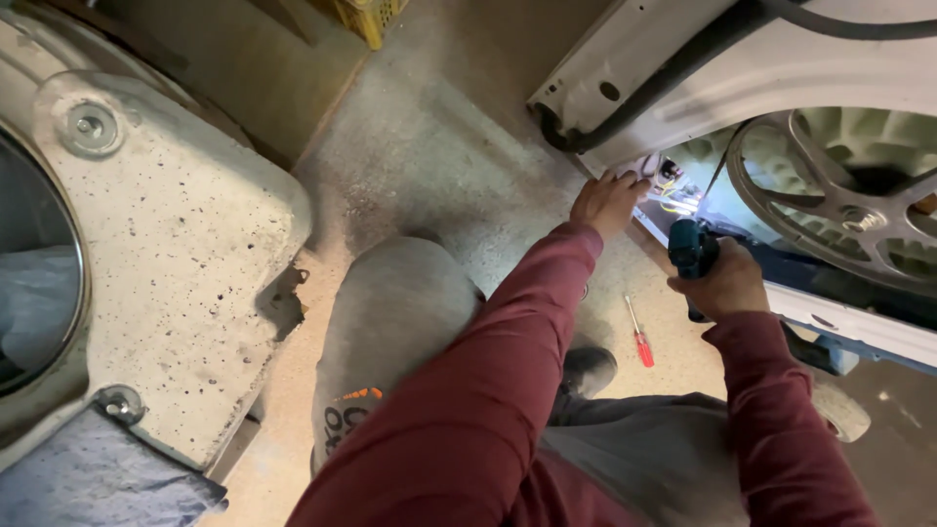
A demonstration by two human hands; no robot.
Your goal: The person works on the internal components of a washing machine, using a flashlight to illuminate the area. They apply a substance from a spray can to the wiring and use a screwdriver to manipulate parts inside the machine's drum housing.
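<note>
The right hand (727, 283) was clenched around the handle of a dark teal power drill (693, 250), whose nose pointed into the lit opening at the lower edge of a white washing machine casing (703, 93) tipped on its side, just beside a large spoked pulley wheel (839, 200). The left hand (610, 202) lay with fingers spread against the edge of that same opening, holding nothing that could be made out, close to some coloured wires (672, 200). A red-handled screwdriver (639, 337) lay on the concrete floor (429, 166) between the two maroon sleeves, and a pale concrete counterweight (185, 244) with a bolt sat well apart at the left
</note>
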